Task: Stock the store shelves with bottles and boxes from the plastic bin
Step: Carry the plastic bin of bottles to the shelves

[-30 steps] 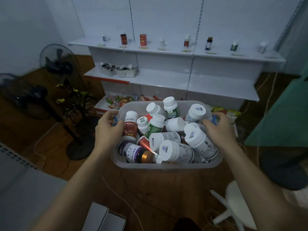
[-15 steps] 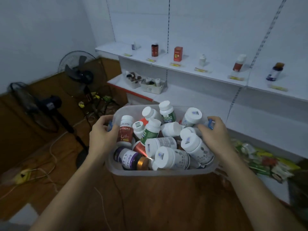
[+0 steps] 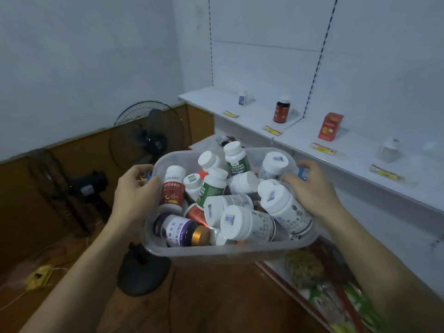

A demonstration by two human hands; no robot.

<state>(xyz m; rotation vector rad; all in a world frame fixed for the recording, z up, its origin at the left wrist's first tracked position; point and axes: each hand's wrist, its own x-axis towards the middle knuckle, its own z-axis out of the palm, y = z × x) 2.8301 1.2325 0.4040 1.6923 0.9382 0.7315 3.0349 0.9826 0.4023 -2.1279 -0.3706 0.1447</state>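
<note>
Plastic bin [image 3: 168,248] translucent, heaped with mostly white-capped bottles [image 3: 240,222], labels blurry.

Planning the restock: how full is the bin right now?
Full. The plastic bin is piled with bottles, some poking above its rim. Left hand and right hand grip its ends.

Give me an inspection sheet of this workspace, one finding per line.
Surface: white top shelf along the right, yellow price tags on its edge.
Job's things: clear plastic bin held in the air, heaped with bottles; purple-label bottle lies at its front.
Clutter: dark bottle and red box stand apart on the shelf.
Hands: left hand grips the bin's left rim; right hand grips its right rim.
Cables: thin cords by a yellow power strip on the floor.
Surroundings: standing fan, wooden floor.
</note>
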